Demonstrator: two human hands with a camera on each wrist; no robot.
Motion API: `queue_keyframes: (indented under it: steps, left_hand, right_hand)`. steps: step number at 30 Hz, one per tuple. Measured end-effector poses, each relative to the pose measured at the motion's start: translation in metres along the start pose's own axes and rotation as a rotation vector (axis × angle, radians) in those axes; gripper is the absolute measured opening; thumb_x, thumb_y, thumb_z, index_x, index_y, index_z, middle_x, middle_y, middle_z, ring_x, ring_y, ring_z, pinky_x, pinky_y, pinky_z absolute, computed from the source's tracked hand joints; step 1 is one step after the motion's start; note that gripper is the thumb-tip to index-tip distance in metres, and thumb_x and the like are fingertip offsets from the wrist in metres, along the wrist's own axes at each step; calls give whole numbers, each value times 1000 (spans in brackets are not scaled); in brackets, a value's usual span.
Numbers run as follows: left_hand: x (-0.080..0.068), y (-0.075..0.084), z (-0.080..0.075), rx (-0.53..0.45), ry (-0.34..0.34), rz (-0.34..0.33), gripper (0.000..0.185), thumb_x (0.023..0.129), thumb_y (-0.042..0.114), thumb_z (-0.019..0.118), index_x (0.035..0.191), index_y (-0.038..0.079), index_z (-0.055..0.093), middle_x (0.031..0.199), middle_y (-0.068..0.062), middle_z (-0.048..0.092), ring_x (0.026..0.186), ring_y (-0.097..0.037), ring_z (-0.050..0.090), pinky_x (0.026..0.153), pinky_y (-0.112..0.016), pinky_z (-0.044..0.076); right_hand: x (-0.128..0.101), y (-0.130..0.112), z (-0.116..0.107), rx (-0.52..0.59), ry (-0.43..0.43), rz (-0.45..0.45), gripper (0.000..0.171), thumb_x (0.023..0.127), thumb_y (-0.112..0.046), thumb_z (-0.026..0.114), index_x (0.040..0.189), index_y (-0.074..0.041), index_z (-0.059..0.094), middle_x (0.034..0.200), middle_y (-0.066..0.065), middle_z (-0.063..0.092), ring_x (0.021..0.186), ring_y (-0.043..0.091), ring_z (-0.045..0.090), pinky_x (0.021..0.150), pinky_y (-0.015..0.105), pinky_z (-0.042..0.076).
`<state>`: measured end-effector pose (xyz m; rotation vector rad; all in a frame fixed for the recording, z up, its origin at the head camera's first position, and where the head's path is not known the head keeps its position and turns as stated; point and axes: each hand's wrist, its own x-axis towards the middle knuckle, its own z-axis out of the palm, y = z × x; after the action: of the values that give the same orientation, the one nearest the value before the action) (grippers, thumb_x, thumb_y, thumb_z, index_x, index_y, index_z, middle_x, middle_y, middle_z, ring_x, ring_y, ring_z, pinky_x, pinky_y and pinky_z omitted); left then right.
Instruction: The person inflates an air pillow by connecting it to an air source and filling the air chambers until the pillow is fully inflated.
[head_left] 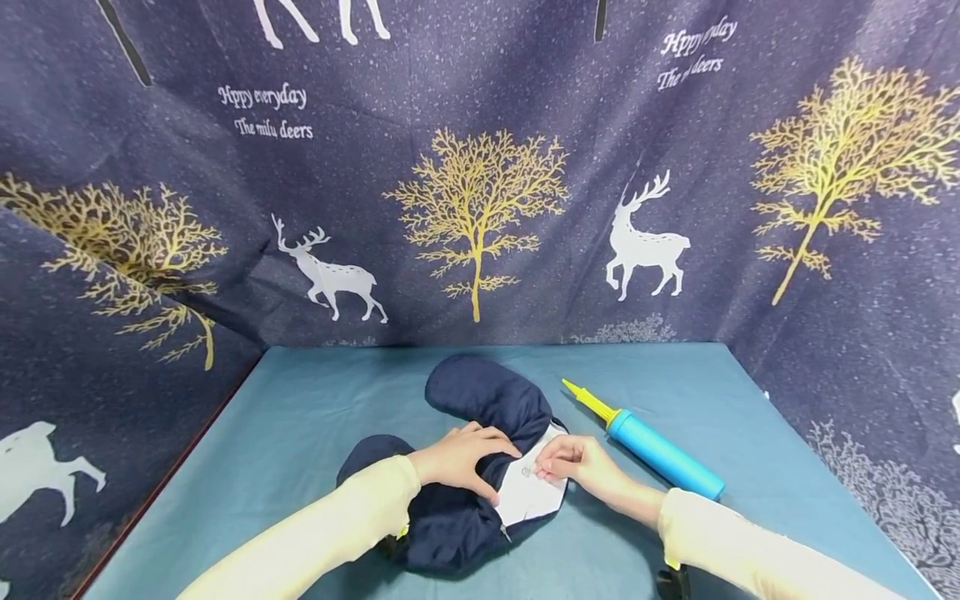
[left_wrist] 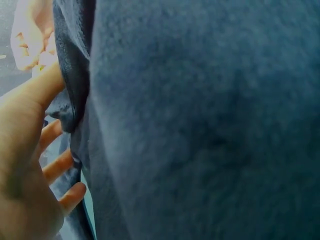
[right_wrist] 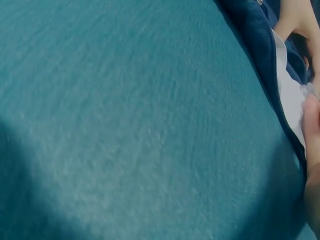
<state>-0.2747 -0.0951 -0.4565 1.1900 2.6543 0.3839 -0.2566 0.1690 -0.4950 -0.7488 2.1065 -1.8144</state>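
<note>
A dark navy U-shaped neck pillow (head_left: 487, 392) lies on the table, its zipper (right_wrist: 278, 85) undone along one side. The white inner air bladder (head_left: 529, 500) shows through that opening. On the bladder sits a small clear valve (right_wrist: 307, 89), which the fingers of my right hand (head_left: 588, 468) pinch. My left hand (head_left: 456, 460) grips the cover at the opening's other edge, thumb and fingers spread about a fold of fabric. In the left wrist view the navy fabric hides parts of the left thumb and fingers.
A blue hand air pump (head_left: 663, 454) with a yellow nozzle lies right of the pillow. Teal cloth covers the table (head_left: 300, 433). Printed dark curtains (head_left: 525, 100) stand at its back and sides. Part of a black object (head_left: 672, 582) shows below the right sleeve.
</note>
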Motion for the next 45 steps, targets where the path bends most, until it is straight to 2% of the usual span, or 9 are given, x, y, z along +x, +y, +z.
queue_keyframes:
  steps: [8,14,22,26,29,34,38,41,45]
  left_hand:
    - [-1,4,-4,3,-21,-13,69,75,49,82,137,32,56,141,5,52,116,-17,47,95,-41,41]
    - [0,3,-2,-3,-30,-22,69,76,49,82,137,33,55,143,7,50,119,-17,45,97,-43,40]
    - [3,2,3,21,-15,-43,67,76,54,79,136,36,55,141,9,51,118,-15,46,98,-43,40]
    - [3,3,5,31,13,-52,65,75,55,80,133,36,57,139,9,52,116,-16,48,96,-43,41]
    - [4,3,7,35,34,-57,66,73,55,81,131,34,58,138,8,54,116,-16,49,95,-42,42]
    - [7,3,8,37,57,-62,66,71,54,83,128,32,59,134,9,57,114,-15,52,94,-40,43]
    - [8,3,9,41,78,-60,58,72,52,83,123,32,63,126,9,60,110,-14,54,93,-38,44]
    - [8,3,9,30,103,-55,50,73,48,83,118,32,67,120,9,64,109,-15,57,93,-38,46]
    - [8,3,10,17,125,-46,46,73,45,84,114,30,71,115,8,66,106,-16,59,91,-38,47]
  right_hand:
    - [2,-3,-3,-213,-73,-140,10,91,5,60,95,8,69,88,29,69,76,7,67,71,21,56]
    - [3,-5,-2,-314,-72,-78,7,87,0,66,90,0,72,83,20,72,71,0,64,69,19,54]
    - [4,-7,-2,-170,-106,-62,15,86,6,61,98,14,64,91,36,67,78,0,66,73,21,56]
    - [3,-8,-4,-122,-107,-23,18,88,4,60,102,15,63,96,38,66,81,2,66,75,21,56]
    - [3,-8,-5,-81,-96,21,22,90,0,61,105,15,62,97,28,71,83,1,66,75,19,53]
    - [1,-6,-7,41,-100,66,31,92,-3,61,110,21,54,94,-4,74,85,0,65,75,17,49]
    - [1,-5,-6,72,-100,75,33,92,-4,61,111,22,53,92,-11,73,84,0,64,76,18,49]
    - [1,-6,-6,22,-83,77,31,92,-5,62,110,19,56,94,-5,73,84,0,64,76,18,49]
    - [2,-6,-6,-88,-61,40,24,92,-5,63,106,14,61,96,19,72,83,1,65,74,18,50]
